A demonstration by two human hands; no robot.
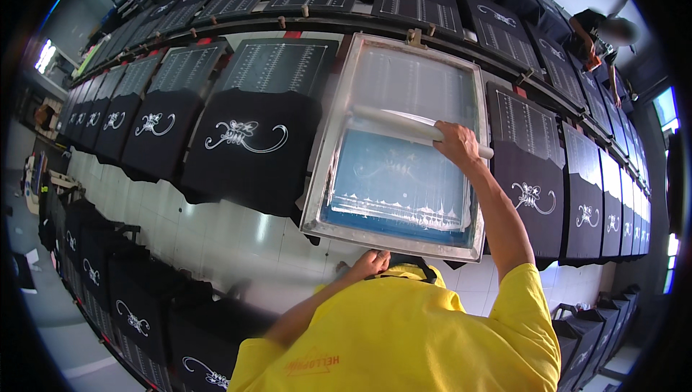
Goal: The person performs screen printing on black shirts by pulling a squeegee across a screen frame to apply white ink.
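Note:
My right hand (459,143) is closed around a long pale squeegee (400,123). The squeegee lies across the middle of a screen printing frame (393,241). Its mesh (360,148) is blue on the near half and greyish on the far half, with a faint scroll design showing in it. White ink (425,213) is smeared in a ragged band along the near end of the mesh. Below the frame's near edge, close to my yellow shirt, my left hand (375,262) is curled up; what it holds, if anything, is hidden.
Black shirts with white scroll prints lie on boards in long rows, one shirt (249,143) left of the frame and another (530,194) right. A hinge clamp (414,37) sits at the frame's far edge, on a rail. Another person (598,42) stands at far right.

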